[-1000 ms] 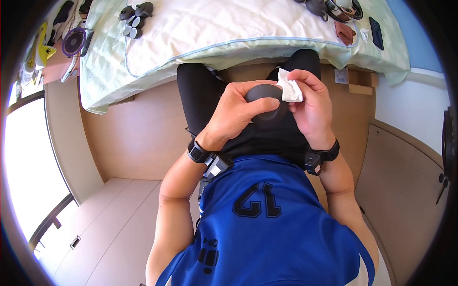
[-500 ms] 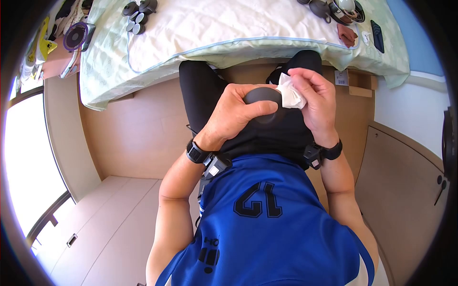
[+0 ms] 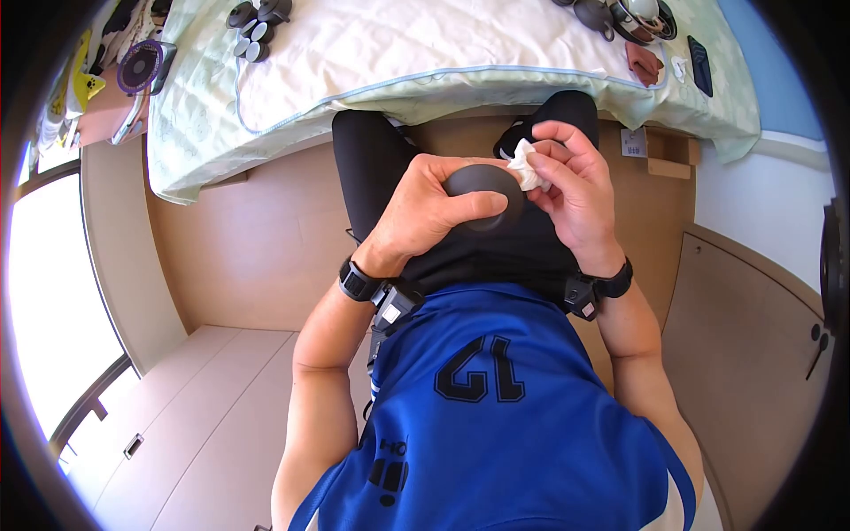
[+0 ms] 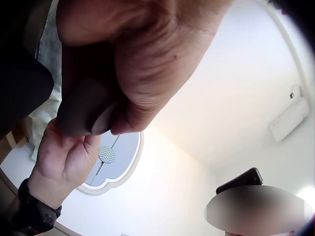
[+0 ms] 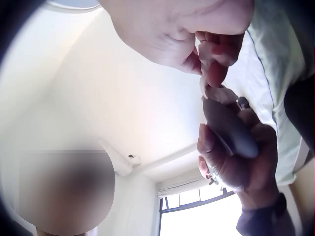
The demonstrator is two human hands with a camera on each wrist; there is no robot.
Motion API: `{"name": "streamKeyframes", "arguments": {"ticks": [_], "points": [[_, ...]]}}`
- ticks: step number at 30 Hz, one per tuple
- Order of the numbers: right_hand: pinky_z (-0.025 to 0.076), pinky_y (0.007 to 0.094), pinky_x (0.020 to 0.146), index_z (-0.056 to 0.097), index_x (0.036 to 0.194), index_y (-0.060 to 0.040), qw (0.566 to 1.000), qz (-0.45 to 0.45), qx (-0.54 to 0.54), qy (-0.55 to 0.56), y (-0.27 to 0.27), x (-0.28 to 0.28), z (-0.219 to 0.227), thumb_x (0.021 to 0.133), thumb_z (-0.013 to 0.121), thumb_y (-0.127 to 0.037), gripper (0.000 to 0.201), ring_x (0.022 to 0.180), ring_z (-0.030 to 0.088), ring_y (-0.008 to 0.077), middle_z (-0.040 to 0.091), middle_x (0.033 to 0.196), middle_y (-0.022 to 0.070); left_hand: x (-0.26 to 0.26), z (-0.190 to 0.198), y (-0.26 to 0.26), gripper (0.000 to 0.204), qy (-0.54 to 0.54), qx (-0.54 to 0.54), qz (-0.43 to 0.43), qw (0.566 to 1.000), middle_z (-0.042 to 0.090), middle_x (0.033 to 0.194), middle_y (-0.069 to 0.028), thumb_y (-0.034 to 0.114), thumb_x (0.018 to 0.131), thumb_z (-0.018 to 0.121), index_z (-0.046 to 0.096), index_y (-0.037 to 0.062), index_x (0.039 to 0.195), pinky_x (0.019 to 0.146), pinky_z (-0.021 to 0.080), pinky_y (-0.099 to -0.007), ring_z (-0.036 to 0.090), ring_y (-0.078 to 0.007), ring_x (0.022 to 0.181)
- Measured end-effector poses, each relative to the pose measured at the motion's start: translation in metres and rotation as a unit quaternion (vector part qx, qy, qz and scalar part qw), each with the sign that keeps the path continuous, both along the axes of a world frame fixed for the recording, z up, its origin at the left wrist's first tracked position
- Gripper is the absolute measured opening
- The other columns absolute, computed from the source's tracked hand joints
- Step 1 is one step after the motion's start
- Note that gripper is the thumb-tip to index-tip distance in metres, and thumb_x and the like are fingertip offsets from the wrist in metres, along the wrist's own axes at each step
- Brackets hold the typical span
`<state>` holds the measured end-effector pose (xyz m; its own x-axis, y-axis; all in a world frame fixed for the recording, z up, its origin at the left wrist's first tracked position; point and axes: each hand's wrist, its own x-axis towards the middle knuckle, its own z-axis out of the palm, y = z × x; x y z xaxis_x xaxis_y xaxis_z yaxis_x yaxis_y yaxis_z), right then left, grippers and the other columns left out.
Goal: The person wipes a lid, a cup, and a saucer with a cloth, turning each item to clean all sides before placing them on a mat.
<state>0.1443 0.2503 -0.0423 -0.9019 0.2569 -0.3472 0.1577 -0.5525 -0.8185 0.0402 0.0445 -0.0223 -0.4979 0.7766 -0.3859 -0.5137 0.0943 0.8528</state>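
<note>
A dark grey rounded object point(image 3: 485, 196) is gripped by the left hand point(image 3: 414, 212), whose thumb lies across its face. In the left wrist view the same dark object point(image 4: 81, 110) shows below the palm of the left hand point(image 4: 152, 54). The right hand point(image 3: 580, 199) pinches a crumpled white tissue point(image 3: 524, 166) at the object's right edge. The right wrist view shows the tissue point(image 5: 216, 93) between the fingers of the right hand point(image 5: 182, 29), against the top of the grey object point(image 5: 229, 128). The object's far side is hidden in the head view.
On the quilted cover point(image 3: 398, 44) stand small dark cups point(image 3: 257, 51) and pots point(image 3: 274, 11) at the back left. A dark teapot point(image 3: 593, 18), a brown cloth point(image 3: 644, 64) and a phone point(image 3: 699, 66) lie back right. A purple fan point(image 3: 140, 68) is at the far left.
The left hand and the grey object have shifted slightly left. The right hand's fingers have curled in more around the tissue, which looks more bunched and has moved left.
</note>
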Motion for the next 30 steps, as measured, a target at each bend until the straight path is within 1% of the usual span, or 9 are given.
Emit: {"name": "streamKeyframes", "arguments": {"ticks": [3, 7, 9, 15, 20, 24, 25, 28, 30], "points": [[0.052, 0.0227, 0.066, 0.070, 0.121, 0.0018, 0.991, 0.004, 0.126, 0.050, -0.001, 0.000, 0.001, 0.102, 0.070, -0.009, 0.022, 0.083, 0.069, 0.0097, 0.072, 0.119, 0.0105, 0.002, -0.007, -0.003, 0.042, 0.014, 0.005, -0.001, 1.000, 0.080, 0.109, -0.0137, 0.010, 0.088, 0.081, 0.073, -0.0094, 0.125, 0.094, 0.060, -0.0304, 0.075, -0.0158, 0.097], [0.055, 0.0245, 0.081, 0.068, 0.132, 0.0025, 0.919, 0.063, 0.333, 0.202, 0.004, 0.001, -0.005, 0.102, 0.072, -0.011, 0.033, 0.100, 0.069, 0.0140, 0.070, 0.128, 0.0102, 0.000, -0.005, -0.006, 0.037, -0.033, 0.023, 0.005, 0.999, 0.080, 0.108, -0.0073, 0.008, 0.087, 0.081, 0.078, -0.0033, 0.122, 0.093, 0.057, -0.0268, 0.071, -0.0110, 0.097], [0.054, 0.0303, 0.099, 0.066, 0.136, 0.0022, 0.921, 0.100, 0.303, 0.222, 0.002, 0.004, -0.006, 0.100, 0.076, -0.014, 0.041, 0.112, 0.068, 0.0177, 0.069, 0.130, 0.0103, -0.001, -0.006, -0.007, 0.038, -0.048, 0.039, 0.006, 0.998, 0.080, 0.109, -0.0076, 0.008, 0.087, 0.081, 0.078, -0.0035, 0.122, 0.095, 0.057, -0.0274, 0.071, -0.0119, 0.098], [0.050, 0.0337, 0.108, 0.061, 0.142, 0.0031, 0.984, 0.058, 0.039, 0.162, -0.006, 0.011, -0.014, 0.100, 0.077, -0.014, 0.048, 0.120, 0.065, 0.0180, 0.070, 0.129, 0.0120, -0.001, -0.006, -0.007, 0.038, -0.047, 0.100, 0.007, 0.994, 0.079, 0.112, -0.0094, 0.009, 0.088, 0.081, 0.076, -0.0052, 0.123, 0.097, 0.057, -0.0293, 0.071, -0.0136, 0.102], [0.052, 0.0350, 0.105, 0.060, 0.145, 0.0016, 0.955, -0.064, 0.187, 0.222, -0.027, 0.000, -0.010, 0.099, 0.078, -0.012, 0.051, 0.127, 0.062, 0.0209, 0.060, 0.146, 0.0185, 0.003, -0.010, -0.005, 0.040, -0.096, 0.127, 0.038, 0.987, 0.078, 0.114, -0.0112, 0.010, 0.089, 0.083, 0.074, -0.0077, 0.124, 0.097, 0.057, -0.0305, 0.072, -0.0149, 0.102], [0.051, 0.0376, 0.107, 0.061, 0.143, 0.0011, 0.893, -0.098, 0.333, 0.286, -0.018, -0.006, -0.002, 0.097, 0.079, -0.011, 0.051, 0.132, 0.060, 0.0255, 0.050, 0.157, 0.0225, 0.003, -0.013, -0.007, 0.041, -0.121, 0.137, 0.035, 0.983, 0.078, 0.114, -0.0116, 0.010, 0.090, 0.083, 0.074, -0.0077, 0.125, 0.097, 0.058, -0.0311, 0.072, -0.0156, 0.102], [0.052, 0.0372, 0.105, 0.063, 0.141, 0.0022, 0.836, -0.059, 0.452, 0.305, -0.003, -0.008, -0.005, 0.096, 0.080, -0.012, 0.050, 0.128, 0.062, 0.0271, 0.055, 0.152, 0.0222, 0.004, -0.013, -0.007, 0.041, -0.120, 0.140, 0.036, 0.982, 0.078, 0.114, -0.0116, 0.010, 0.090, 0.082, 0.073, -0.0075, 0.125, 0.097, 0.058, -0.0312, 0.072, -0.0156, 0.102], [0.053, 0.0354, 0.103, 0.064, 0.139, 0.0034, 0.879, 0.061, 0.369, 0.296, -0.001, -0.006, -0.003, 0.096, 0.080, -0.015, 0.049, 0.124, 0.065, 0.0266, 0.060, 0.147, 0.0219, 0.004, -0.012, -0.005, 0.042, -0.120, 0.149, 0.036, 0.981, 0.078, 0.115, -0.0115, 0.010, 0.090, 0.082, 0.073, -0.0071, 0.126, 0.097, 0.057, -0.0312, 0.072, -0.0157, 0.103], [0.054, 0.0345, 0.103, 0.063, 0.138, 0.0039, 0.935, 0.047, 0.245, 0.253, -0.011, -0.001, -0.003, 0.098, 0.079, -0.019, 0.049, 0.119, 0.068, 0.0235, 0.067, 0.137, 0.0189, 0.003, -0.012, -0.006, 0.042, -0.124, 0.150, 0.033, 0.980, 0.078, 0.115, -0.0113, 0.010, 0.090, 0.082, 0.073, -0.0068, 0.127, 0.097, 0.057, -0.0310, 0.072, -0.0156, 0.104]]}}
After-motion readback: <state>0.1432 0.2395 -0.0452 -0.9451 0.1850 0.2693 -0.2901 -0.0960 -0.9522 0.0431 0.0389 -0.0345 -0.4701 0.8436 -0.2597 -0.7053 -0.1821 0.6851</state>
